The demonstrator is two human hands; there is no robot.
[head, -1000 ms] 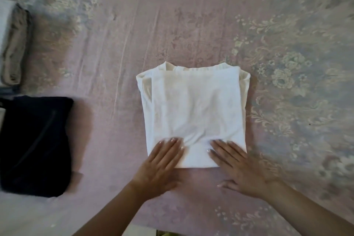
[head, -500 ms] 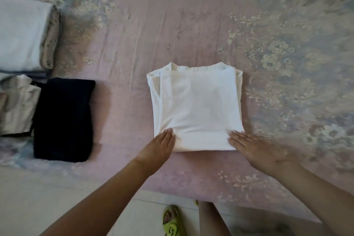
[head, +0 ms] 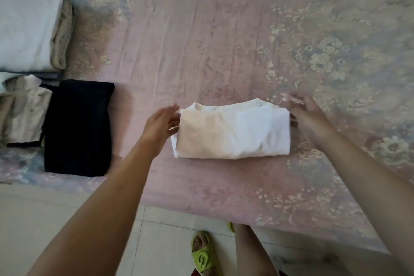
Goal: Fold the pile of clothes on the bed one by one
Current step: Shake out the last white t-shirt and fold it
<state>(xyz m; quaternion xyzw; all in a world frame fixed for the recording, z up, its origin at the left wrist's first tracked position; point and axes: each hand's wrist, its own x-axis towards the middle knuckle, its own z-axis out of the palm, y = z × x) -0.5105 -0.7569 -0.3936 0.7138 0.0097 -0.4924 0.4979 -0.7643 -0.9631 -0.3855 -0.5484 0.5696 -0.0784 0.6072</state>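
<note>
Folded over once more since a moment ago, the soft white garment (head: 231,132) now lies as a thick oblong on the pink floral bedspread (head: 201,40), left hand (head: 160,124) and right hand (head: 308,116) flanking its ends, fingers relaxed.

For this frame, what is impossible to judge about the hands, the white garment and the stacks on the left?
Head view only:
- left hand and right hand: motion blur; grip on the white garment unclear.
- White garment: folded in on itself, so its type is hidden.
- Left stacks: cut by the frame edge; count unknown.
- black garment: too dark to show folds.
</note>
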